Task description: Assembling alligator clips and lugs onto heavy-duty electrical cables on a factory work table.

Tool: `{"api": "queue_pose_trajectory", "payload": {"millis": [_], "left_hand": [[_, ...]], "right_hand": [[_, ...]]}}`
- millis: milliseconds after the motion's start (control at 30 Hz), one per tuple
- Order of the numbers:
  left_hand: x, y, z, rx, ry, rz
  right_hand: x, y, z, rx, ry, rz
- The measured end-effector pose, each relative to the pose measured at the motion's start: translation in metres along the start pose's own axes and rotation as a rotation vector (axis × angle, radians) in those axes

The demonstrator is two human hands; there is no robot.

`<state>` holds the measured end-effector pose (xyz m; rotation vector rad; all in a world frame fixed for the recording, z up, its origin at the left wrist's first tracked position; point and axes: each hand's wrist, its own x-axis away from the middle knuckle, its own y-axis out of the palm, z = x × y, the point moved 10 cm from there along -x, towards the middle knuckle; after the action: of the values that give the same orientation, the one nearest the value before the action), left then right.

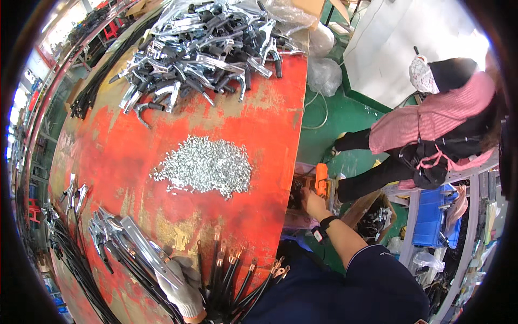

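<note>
My left hand, in a white knit glove with grey fingertips, is closed around a long silver metal clamp piece at the table's near edge. Black cables with copper ring lugs stick up just right of it. More silver clamp pieces joined to black cables lie to its left. My bare right hand, with a dark band on the wrist, reaches down past the table's right edge into a box with dark contents. Its fingertips are hard to make out. An orange tool stands close beside it.
A heap of small silver screws lies mid-table on the worn red top. Behind it are piled silver clamp parts with black grips. Another person sits at the right, near a carton and a blue bin.
</note>
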<state>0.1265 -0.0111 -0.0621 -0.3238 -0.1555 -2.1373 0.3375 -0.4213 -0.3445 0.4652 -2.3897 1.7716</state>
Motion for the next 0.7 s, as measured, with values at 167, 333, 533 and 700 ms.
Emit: {"api": "queue_pose_trajectory", "payload": {"millis": [167,333,533,700], "left_hand": [[0.002,-0.002,-0.002,-0.009,-0.010,0.015],[0.002,-0.006,-0.006,-0.005,-0.043,0.071],[0.001,0.000,0.000,0.048,0.000,-0.014],[0.002,0.003,-0.001,0.053,0.022,-0.065]], "right_hand": [[-0.004,0.000,-0.009,-0.024,-0.004,-0.053],[-0.012,-0.003,-0.002,-0.140,0.063,-0.098],[-0.007,0.003,0.012,-0.216,-0.003,-0.010],[0.020,-0.090,0.012,-0.469,0.139,0.264]]}}
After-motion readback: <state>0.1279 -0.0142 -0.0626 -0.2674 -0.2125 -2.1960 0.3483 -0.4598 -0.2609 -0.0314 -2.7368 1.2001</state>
